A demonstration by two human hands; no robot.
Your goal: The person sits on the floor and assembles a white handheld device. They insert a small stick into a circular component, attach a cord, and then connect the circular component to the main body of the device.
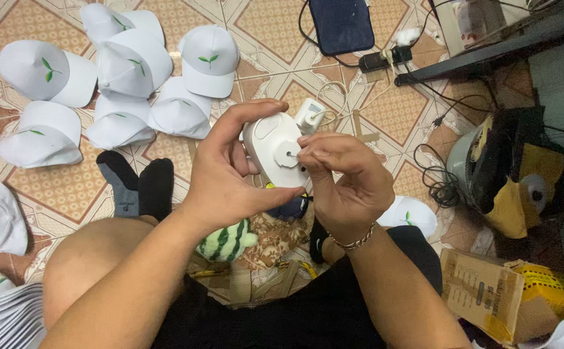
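While the tiled floor [68, 187] takes up most of the view, 7 or so white caps [133, 61] with a small green leaf mark lie in a loose heap at the upper left, well apart from the hands, and a cardboard box [482, 294] sits at the lower right. More caps are stacked at the lower left edge.

Nearer in, the person sits with bare knees spread, and a striped green soft toy [227, 242] rests in the lap just below the hands.

The left hand [230, 174] is curled around a white cap [275, 145] held up between both hands, thumb beneath and fingers over its top. The right hand [343, 184] has thumb and forefinger pressed together on something very thin at the round button [288, 154] on the cap's crown; whether it is a needle or thread cannot be told.

By the look of it, the work on this cap's crown is under way and not finished, with a good many caps already laid aside.
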